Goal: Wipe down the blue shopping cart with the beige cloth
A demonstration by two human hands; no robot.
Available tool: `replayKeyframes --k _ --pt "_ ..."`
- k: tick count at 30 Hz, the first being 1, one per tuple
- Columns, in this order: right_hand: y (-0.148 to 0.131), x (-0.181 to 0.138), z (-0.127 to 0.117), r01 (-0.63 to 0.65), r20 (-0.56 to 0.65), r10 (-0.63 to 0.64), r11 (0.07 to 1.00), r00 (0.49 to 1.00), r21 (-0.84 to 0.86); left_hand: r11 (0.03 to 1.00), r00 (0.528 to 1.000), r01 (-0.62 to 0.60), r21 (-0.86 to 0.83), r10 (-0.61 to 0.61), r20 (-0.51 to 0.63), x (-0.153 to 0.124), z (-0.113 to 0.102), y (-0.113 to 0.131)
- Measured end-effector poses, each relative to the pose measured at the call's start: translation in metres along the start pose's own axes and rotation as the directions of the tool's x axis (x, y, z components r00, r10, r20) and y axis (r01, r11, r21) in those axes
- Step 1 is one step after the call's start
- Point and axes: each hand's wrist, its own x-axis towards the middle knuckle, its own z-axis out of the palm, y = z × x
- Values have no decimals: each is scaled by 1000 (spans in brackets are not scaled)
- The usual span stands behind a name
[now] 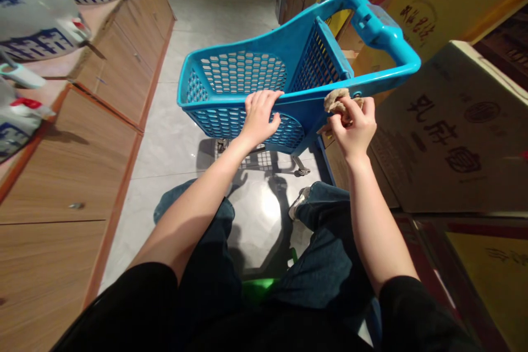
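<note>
A blue plastic shopping cart [322,91] stands in front of me, with perforated sides and a looped handle at its right end. My left hand [261,115] grips its near top rim, fingers curled over the edge and thumb on the outer side. A crumpled brown rag [339,100] is bunched in my right hand [355,126], whose fingers are closed around it. That hand is at the cart's near side, just below the rim where the handle begins. Part of the rag is hidden behind my fingers.
Wooden cabinets [61,176] line the left, with large white-and-blue jars [37,11] on top. Cardboard boxes [449,132] and a yellow box [429,5] are stacked close on the right. Below the cart, a caster [303,170] touches the tiled floor [160,146]. Something green [259,289] shows between my legs.
</note>
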Motion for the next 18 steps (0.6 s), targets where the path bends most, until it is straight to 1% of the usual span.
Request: replayKeyframes --k 2,5,7,8,9,11,13,14,16,18 --pt "0 -2 -1 22 7 -22 1000 1000 18 1000 1000 11 -23 -11 -3 0 -4 2" --pt "-8 -6 4 117 104 -119 993 987 25 998 999 33 -49 -34 -17 0 -7 3" --pt "-14 -6 6 148 139 -149 989 979 19 997 998 50 -59 -52 -42 0 -8 3" --pt "-16 -5 6 138 119 -139 990 983 17 996 996 57 -65 -61 -59 0 -8 3" --pt "-17 -4 4 117 74 -118 993 990 20 995 995 63 -71 -69 -77 0 -8 2" --pt "-15 -1 -1 80 -62 -77 996 995 44 994 991 75 -82 -84 -106 1 -9 0" --pt "-12 0 -7 72 -190 -59 995 980 62 992 987 86 -92 -97 -125 2 -9 -2" --pt "-11 0 -9 79 -234 -62 995 970 65 991 986 91 -95 -104 -134 3 -10 -3" --pt "-8 -2 -12 98 -274 -77 993 958 64 990 982 98 -102 -113 -154 5 -10 -5" --pt "-6 -3 -12 118 -288 -93 991 953 69 989 977 103 -111 -121 -178 7 -11 -8"
